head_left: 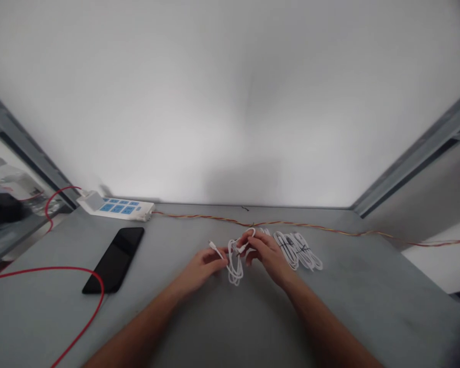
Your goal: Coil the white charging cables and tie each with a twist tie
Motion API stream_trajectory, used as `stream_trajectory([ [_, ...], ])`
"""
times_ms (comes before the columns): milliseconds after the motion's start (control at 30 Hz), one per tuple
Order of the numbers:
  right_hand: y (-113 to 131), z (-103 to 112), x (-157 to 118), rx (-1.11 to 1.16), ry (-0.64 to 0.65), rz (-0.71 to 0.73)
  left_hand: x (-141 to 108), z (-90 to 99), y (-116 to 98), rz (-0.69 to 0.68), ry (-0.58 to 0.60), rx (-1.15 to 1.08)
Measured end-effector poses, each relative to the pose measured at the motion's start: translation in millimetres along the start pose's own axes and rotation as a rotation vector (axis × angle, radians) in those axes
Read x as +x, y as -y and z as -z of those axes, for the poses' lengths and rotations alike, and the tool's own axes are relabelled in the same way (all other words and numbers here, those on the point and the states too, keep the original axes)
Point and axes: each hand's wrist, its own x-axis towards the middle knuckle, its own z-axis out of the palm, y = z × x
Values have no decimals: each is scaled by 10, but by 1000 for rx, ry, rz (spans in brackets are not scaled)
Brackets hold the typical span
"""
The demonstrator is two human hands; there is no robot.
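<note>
On my feed, the left hand (201, 268) is half closed, its fingers pinching a loosely looped white cable (234, 263) just behind a small connector (214, 250) poking out to the left. The right hand (268, 255) is curling around the cable's upper loop and gripping it with its fingertips. The cable's lower loops are drooping to the grey table (222, 332) at mid-frame. Two tied white cable bundles (297, 250) are lying just right of the hands. Toward the upper left, a white power strip (115, 208) with blue panels is sitting at the table's back edge, and a red cord (42, 267) is curving around a black smartphone (114, 260). A twisted orange wire (291, 226) is running rightward along the back, below a white wall (230, 102) edged by grey metal uprights (417, 153).
</note>
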Motion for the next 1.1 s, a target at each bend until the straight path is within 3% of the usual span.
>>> stream_trajectory([
  [167,-74,1,17,-363,-3,77,24,15,-19,-26,-8,31],
  [367,-110,8,-5,-926,52,348,14,6,-9,-67,-37,106],
  [500,-71,-56,-57,-1175,165,294,12,17,17,-104,-63,115],
  [567,-41,-95,-96,-1187,210,296,18,27,17,-98,-64,119],
  [700,-20,-112,-125,-966,219,289,40,41,2,-49,-95,77],
  [800,-81,-68,-66,-818,80,186,58,33,-4,12,-148,17],
  [900,-173,-33,13,-823,-62,108,70,22,2,58,-183,-45],
  [1033,-250,-62,47,-884,36,81,77,20,16,59,-194,-63],
  [1100,-267,-99,35,-880,17,89,72,16,13,49,-202,-31],
])
